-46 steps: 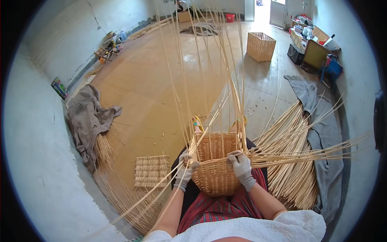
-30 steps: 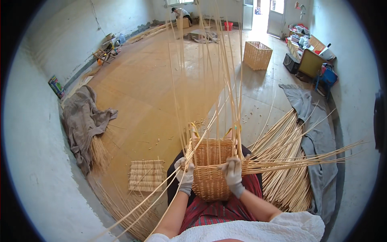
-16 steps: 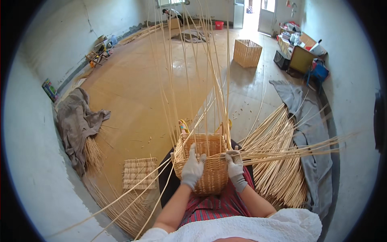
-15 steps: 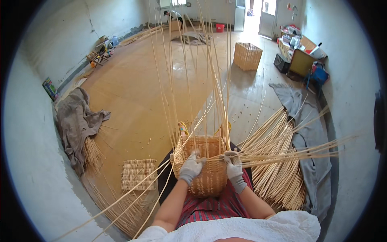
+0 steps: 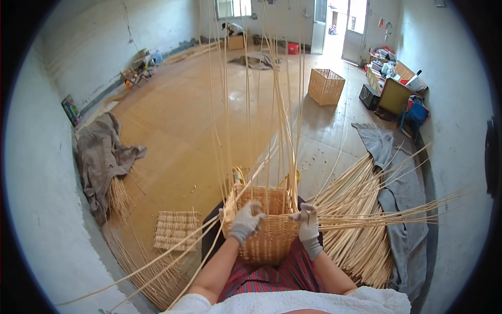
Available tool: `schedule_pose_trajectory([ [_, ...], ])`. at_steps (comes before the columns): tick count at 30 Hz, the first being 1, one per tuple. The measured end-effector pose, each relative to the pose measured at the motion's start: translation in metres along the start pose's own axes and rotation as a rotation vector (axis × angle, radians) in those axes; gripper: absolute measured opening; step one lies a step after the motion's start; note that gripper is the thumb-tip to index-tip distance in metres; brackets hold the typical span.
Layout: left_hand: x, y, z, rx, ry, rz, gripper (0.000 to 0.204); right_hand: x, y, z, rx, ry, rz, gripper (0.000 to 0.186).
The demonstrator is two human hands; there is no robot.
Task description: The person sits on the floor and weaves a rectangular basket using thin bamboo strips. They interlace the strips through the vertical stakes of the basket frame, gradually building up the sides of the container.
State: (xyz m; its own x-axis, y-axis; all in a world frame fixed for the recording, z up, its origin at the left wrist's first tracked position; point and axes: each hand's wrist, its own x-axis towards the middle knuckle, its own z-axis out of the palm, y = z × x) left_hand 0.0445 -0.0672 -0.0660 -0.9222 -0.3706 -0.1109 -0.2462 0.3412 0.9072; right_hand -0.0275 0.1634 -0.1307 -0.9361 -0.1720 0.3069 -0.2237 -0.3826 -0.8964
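Note:
A half-woven wicker basket (image 5: 269, 238) stands on my lap, its long upright stakes (image 5: 277, 94) rising from the rim. My left hand (image 5: 247, 222), in a pale glove, rests against the near wall at the rim, with thumb and forefinger apart. At the basket's right corner, my gloved right hand (image 5: 308, 225) is closed on a bundle of wicker rods (image 5: 376, 218) that stretches out to the right. Its forefinger is bent and its thumb points toward the wall. More loose rods (image 5: 172, 250) run off the left side toward the lower left.
A heap of rods (image 5: 350, 235) lies at right beside a grey cloth (image 5: 400, 209). At left are a woven mat (image 5: 177, 230) and a brown cloth (image 5: 102, 157) over rods. Farther off are a finished basket (image 5: 326, 87), a clutter of boxes (image 5: 392, 97) and a person (image 5: 234, 29).
The view has tilted, so the room sits lower in the picture. My left thumb and forefinger have spread from the near rim. My right hand stays at the right corner, its fingers shifted.

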Motion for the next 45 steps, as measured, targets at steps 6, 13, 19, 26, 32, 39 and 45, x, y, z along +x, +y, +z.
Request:
schedule_pose_trajectory([
  [6, 0.007, -0.004, 0.003, 0.414, 0.228, -0.034, 0.057, -0.035, -0.035, 0.038, -0.709, -0.058, -0.145, 0.041],
  [13, -0.050, 0.013, 0.045, 0.290, 0.125, 0.471, 0.047, 0.016, -0.113, -0.008, -0.748, 0.090, 0.324, 0.034],
  [19, -0.046, 0.034, 0.072, 0.832, -0.247, 0.118, 0.058, 0.069, -0.101, 0.035, -1.568, 0.193, -0.554, 0.042],
  [26, -0.071, 0.002, 0.037, 0.339, 0.004, 0.361, 0.051, 0.036, -0.082, 0.037, -1.334, 0.047, 0.036, 0.034],
  [32, -0.105, -0.091, -0.057, 0.409, 0.531, 0.307, 0.044, 0.007, -0.057, 0.168, -0.261, -0.281, 0.225, 0.049],
  [39, -0.075, -0.089, -0.073, 0.582, 0.354, 0.303, 0.076, 0.077, 0.117, 0.247, -0.171, 0.027, 0.535, 0.099],
  [45, -0.081, -0.092, -0.083, 0.689, 0.304, 0.125, 0.081, 0.057, 0.041, 0.259, -0.500, 0.217, 0.670, 0.097],
])
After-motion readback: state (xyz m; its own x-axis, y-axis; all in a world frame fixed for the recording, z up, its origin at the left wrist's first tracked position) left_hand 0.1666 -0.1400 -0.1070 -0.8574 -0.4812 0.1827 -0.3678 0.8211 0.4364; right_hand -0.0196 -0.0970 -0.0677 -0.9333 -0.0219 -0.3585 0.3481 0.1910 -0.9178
